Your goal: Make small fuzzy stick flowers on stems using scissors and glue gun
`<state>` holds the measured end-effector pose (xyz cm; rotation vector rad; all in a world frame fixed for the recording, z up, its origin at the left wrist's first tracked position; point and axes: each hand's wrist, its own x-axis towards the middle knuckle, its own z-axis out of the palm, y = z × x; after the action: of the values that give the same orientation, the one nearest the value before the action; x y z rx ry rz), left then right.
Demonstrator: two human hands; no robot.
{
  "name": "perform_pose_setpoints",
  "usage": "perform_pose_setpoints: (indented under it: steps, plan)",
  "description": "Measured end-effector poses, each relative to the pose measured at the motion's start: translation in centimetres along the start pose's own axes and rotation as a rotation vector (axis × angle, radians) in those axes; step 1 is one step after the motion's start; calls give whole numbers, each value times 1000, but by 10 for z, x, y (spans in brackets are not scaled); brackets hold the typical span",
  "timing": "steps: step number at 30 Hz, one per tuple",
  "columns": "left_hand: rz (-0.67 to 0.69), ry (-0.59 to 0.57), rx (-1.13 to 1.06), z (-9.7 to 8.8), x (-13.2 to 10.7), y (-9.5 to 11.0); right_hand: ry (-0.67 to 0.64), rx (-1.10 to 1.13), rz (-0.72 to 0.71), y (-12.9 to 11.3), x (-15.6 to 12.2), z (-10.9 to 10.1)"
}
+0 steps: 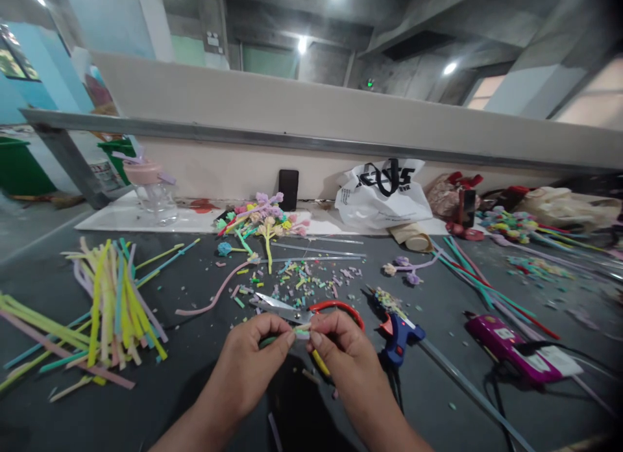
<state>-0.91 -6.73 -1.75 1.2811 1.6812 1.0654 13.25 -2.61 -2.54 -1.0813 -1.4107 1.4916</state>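
Close together above the dark table, my left hand [257, 361] and my right hand [348, 358] pinch short pastel chenille stem pieces [302, 332] between thumbs and fingers. Both hands are closed, and the fingertips partly hide the pieces. Just beyond and partly behind my fingers lie scissors [280, 307] with orange-red and yellow handles, blades apart. Small cut bits [311, 276] are scattered past the scissors. To the right of my right hand rests a blue glue gun [403, 338] with bits clustered near its tip.
Left is a pile of long chenille stems [114, 296]. Fuzzy flowers [265, 225] are heaped at the back, near a dark phone [289, 189] and a white bag [382, 195]. A clear bottle [156, 195] stands back left. A purple corded device [516, 348] and glue sticks [470, 380] lie right.
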Motion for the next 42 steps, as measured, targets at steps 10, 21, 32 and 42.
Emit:
perform_pose_setpoints:
  steps: [10, 21, 32, 42]
  plan:
    - [91, 142, -184, -5, 14, -7, 2, 22, -123, -23, 26, -22]
    - [650, 553, 249, -18, 30, 12, 17, 379, -130, -27, 43, 7]
    - [1120, 644, 502, -31, 22, -8, -84, 684, 36, -24, 25, 46]
    - [1165, 545, 487, -35, 18, -24, -97, 570, 24, -20, 23, 47]
